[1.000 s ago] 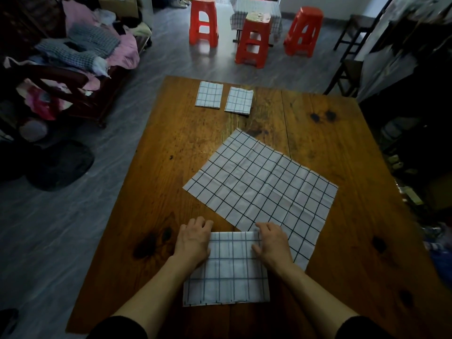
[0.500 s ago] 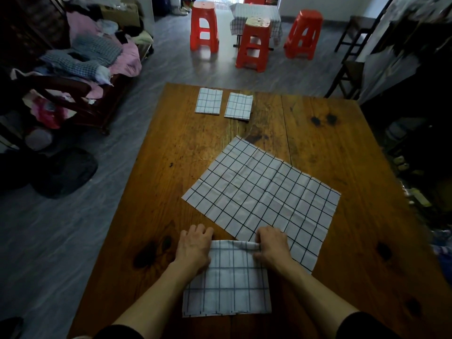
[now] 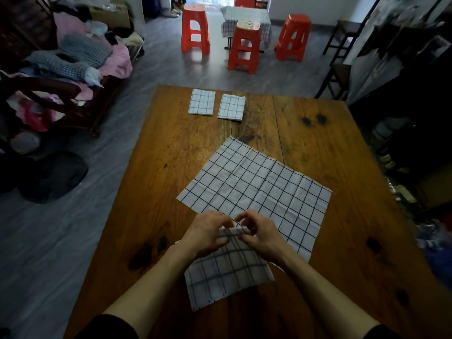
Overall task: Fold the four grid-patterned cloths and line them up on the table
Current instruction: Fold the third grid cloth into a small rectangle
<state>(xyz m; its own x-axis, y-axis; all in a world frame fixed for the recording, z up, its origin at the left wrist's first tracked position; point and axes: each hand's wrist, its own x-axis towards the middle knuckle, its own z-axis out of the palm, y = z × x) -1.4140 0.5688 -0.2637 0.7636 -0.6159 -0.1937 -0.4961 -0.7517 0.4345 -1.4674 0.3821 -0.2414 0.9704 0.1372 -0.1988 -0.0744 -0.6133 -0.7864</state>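
Both hands (image 3: 234, 232) have gathered and now pinch the folded cloth's (image 3: 227, 270) far edge.

White cloth w/ black grid, part-folded (image 3: 227, 272), near edge. Bigger flat white cloth w/ black grid (image 3: 259, 189) mid-table. Two small folded white-and-black grid cloths, far left one (image 3: 201, 102) & its neighbour (image 3: 231, 107). Brown wooden table w/ dark knots (image 3: 342, 148). Red plastic stools (image 3: 195, 28) far off, grey floor (image 3: 61, 241). Pink & grey-checked laundry heap (image 3: 80, 57) far left.

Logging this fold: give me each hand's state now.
Left hand: pinching the far edge of the half-folded white grid-patterned cloth.
Right hand: pinching the same cloth's far edge.
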